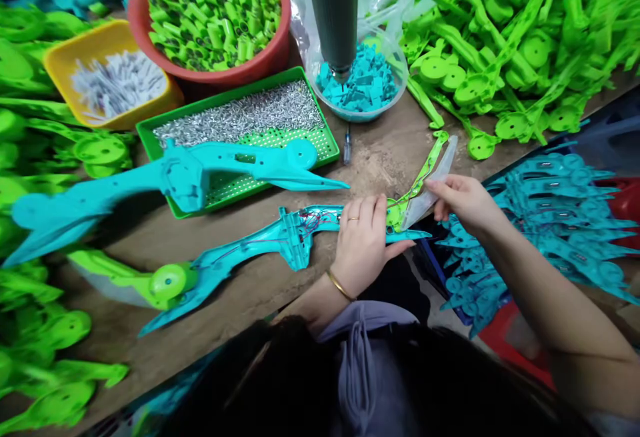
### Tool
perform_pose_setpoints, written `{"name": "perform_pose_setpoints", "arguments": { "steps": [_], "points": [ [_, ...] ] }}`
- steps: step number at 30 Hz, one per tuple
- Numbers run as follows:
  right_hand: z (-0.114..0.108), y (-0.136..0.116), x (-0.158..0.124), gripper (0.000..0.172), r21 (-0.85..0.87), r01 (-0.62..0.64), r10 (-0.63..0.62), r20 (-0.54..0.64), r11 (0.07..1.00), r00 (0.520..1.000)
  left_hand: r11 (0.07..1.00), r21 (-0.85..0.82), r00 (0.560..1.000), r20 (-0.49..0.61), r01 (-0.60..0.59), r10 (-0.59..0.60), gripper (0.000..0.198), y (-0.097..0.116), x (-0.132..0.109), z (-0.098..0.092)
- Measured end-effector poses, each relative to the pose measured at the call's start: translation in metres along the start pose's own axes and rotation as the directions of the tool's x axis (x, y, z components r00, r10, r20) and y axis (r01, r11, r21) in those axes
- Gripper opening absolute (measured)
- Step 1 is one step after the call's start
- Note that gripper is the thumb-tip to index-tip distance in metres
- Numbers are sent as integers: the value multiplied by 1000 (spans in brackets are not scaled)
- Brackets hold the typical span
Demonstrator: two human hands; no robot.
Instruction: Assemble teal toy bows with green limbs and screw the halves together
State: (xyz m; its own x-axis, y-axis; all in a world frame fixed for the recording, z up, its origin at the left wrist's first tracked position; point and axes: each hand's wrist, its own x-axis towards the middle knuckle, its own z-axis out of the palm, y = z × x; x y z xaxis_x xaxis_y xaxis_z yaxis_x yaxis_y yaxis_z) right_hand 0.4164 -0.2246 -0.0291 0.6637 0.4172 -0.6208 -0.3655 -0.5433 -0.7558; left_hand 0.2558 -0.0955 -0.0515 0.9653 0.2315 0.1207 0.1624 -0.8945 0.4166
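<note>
My left hand [364, 240] lies palm down on a long teal plastic toy shell [260, 245] at the table's front edge, fingers together and pressing it. Red and blue wires show inside the shell beside my fingers. My right hand [463, 198] pinches a translucent blade-shaped piece [434, 185] and holds it against a green curved limb piece [424, 172] at the shell's right end. A green wheel-ended part [165, 284] sits at the shell's left end.
A second teal shell [165, 180] lies across a green tray of metal pins [240, 120]. A red bowl of green tubes [215, 14], a yellow tub [107, 77], a clear bowl of teal bits [363, 84], a hanging screwdriver [334, 14], green part piles [515, 30], teal parts [545, 224].
</note>
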Motion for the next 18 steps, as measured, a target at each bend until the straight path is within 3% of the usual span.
{"name": "perform_pose_setpoints", "arguments": {
  "steps": [11, 18],
  "points": [
    [-5, -16, 8, 56, -188, -119, 138, 92, 975, 986, 998, 68, 1000, 15, -4, 3, 84, 1, -1, -3],
    [-9, -12, 13, 62, -326, -93, 145, 137, 941, 980, 983, 132, 990, 82, -125, 115, 54, -1, -2, -6]
  ]
}}
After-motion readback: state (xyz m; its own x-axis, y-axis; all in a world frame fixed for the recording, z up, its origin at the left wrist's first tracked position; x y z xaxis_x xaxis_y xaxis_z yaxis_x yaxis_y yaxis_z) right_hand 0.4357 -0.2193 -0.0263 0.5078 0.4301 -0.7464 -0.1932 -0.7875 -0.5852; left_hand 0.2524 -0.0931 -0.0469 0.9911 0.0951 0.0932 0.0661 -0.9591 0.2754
